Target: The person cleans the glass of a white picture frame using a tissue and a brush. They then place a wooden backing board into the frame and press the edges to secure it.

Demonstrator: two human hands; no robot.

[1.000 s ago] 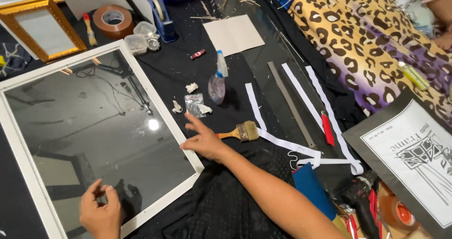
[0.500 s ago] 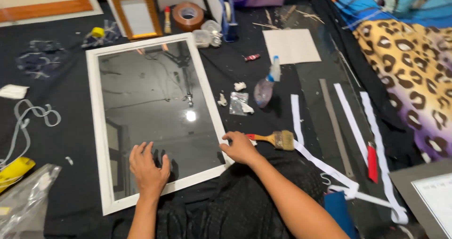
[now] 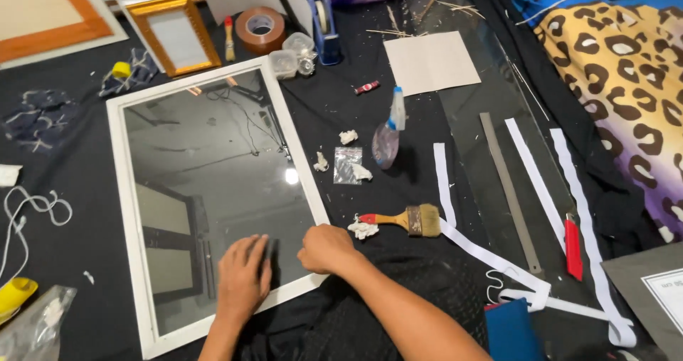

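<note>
Black cloth covers the surface, where a white-framed glass pane lies flat. Both hands work its near edge: the left hand rests flat, fingers spread, on the glass; the right hand curls loosely over the frame's corner, near a paintbrush.

Surface draped in black cloth. Lying on it: white frame, gold frame, tape roll, spray bottle, brush, steel ruler, paper strips.

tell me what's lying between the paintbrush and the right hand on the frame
In the head view, a small crumpled white wad lies between the paintbrush and the right hand, at the brush's red handle tip.
</note>
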